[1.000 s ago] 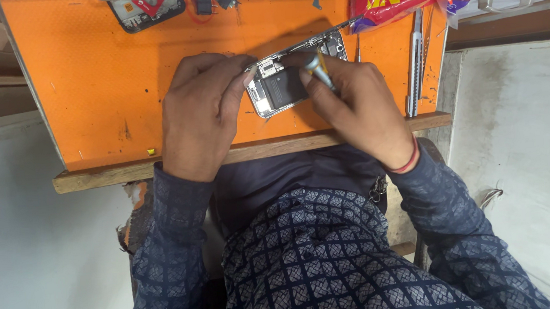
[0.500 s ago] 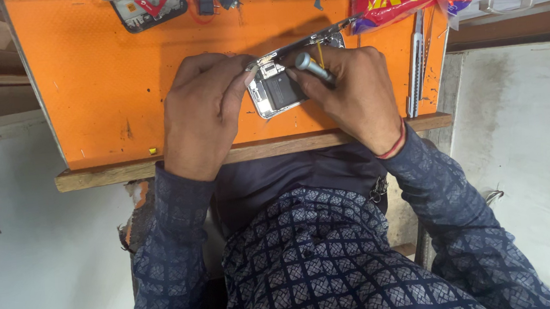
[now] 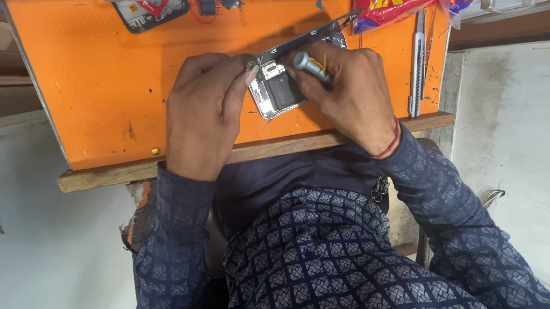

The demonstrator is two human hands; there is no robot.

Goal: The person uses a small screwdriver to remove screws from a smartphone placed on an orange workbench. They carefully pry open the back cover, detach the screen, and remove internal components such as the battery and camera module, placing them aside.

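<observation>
Head view looks straight down on an orange rubber work mat [image 3: 100, 90] laid over a wooden bench edge [image 3: 255, 153]. At its middle lies an opened silver-framed mobile phone [image 3: 275, 94] with its dark inner parts showing, and its thin display panel [image 3: 308, 35] is lifted and tilted up behind it. The left hand [image 3: 203, 114] rests on the mat with its fingers closed against the phone's left edge, bracing it. The right hand [image 3: 349, 93] is closed around a small grey-handled precision screwdriver [image 3: 310, 65], whose tip points down into the phone's upper part; the tip itself is hidden by the fingers.

By my judgement the step in hand is work on a small fastener or connector inside the phone. Any further move calls for a steady brace and light pressure, as the raised panel sits just beside the tool. A flat metal tool [image 3: 417, 65] lies near the mat's right edge, and another opened device [image 3: 149, 11] at the top.
</observation>
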